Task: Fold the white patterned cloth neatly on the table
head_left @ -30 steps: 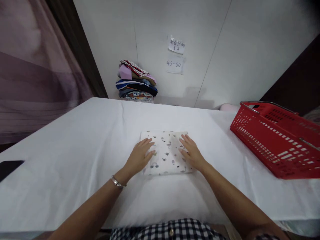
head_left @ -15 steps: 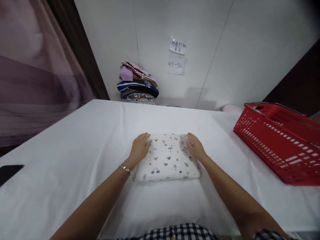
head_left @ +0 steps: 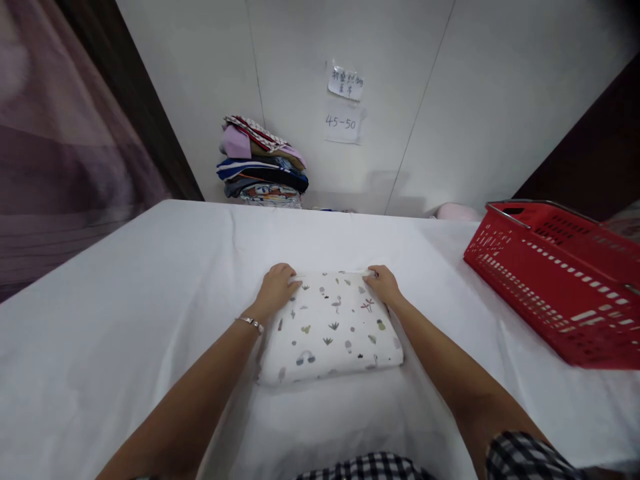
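A folded white cloth (head_left: 333,327) printed with small flamingos, plants and rainbows lies flat on the white-covered table in front of me. At its far left corner, my left hand (head_left: 276,288) pinches the edge, thumb on top and fingers curled behind. My right hand (head_left: 384,285) grips the far right corner the same way. The far edge between my hands looks slightly raised, with a thin layer line showing. The fingertips beyond that edge are partly hidden.
A red plastic basket (head_left: 555,287) with metal handles stands on the right of the table (head_left: 150,293). Behind the far edge, a stack of folded fabrics (head_left: 263,163) rests against the wall. Two paper notes (head_left: 344,123) hang there. A curtain (head_left: 65,153) is at left.
My fingers have closed on the far corners of the cloth, where they lay along its sides before. The view has shifted slightly, and a dark object at the left edge has left it.
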A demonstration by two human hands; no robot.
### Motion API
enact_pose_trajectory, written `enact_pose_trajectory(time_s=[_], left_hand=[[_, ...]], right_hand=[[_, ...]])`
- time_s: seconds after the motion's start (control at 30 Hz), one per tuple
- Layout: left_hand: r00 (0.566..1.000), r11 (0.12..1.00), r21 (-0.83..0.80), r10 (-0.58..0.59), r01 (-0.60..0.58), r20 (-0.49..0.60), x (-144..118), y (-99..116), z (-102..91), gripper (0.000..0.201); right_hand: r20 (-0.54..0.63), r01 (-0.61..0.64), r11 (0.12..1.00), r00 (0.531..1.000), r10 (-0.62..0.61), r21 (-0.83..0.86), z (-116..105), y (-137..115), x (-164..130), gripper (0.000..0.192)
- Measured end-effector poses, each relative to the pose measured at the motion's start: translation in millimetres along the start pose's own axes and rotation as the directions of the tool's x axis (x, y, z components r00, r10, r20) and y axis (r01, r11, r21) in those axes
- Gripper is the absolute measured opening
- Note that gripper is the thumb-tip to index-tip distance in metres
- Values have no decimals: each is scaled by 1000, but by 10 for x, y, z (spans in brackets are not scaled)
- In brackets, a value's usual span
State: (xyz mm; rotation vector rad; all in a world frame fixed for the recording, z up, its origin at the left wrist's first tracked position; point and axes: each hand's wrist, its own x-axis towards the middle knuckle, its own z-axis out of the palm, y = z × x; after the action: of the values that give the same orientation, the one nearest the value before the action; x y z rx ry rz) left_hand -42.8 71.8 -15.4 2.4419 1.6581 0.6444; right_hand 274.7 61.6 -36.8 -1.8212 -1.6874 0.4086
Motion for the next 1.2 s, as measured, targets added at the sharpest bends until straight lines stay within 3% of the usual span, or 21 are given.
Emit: enact_pose_trajectory(time_s=[0.23, 0.47, 0.6, 0.67, 0.83, 1.2], left_hand=[[997, 998, 9, 67, -66, -36, -66, 47, 5, 12], [996, 994, 70, 82, -79, -43, -101, 93, -12, 11], [998, 996, 76, 41, -38, -46, -109, 101, 13, 13], [998, 997, 76, -5, 9, -57, -111, 103, 24, 15], [993, 988, 108, -101, 106, -55, -102, 126, 24, 23], [992, 975, 186, -123, 121, -1, -18, 114, 56, 27]], right_hand=[[-65, 108, 994, 992, -106, 17, 6, -45, -57, 39], [-116, 2, 998, 993, 5, 65, -26, -7, -117, 47], [-125, 198, 976, 975, -185, 94, -73, -49, -107, 37], [-151, 239, 960, 964, -217, 145, -70, -62, -65, 34], [-103, 42, 958, 995, -13, 282, 29, 4, 72, 36], [45, -70, 973, 997, 61, 221, 49, 151, 153, 36]])
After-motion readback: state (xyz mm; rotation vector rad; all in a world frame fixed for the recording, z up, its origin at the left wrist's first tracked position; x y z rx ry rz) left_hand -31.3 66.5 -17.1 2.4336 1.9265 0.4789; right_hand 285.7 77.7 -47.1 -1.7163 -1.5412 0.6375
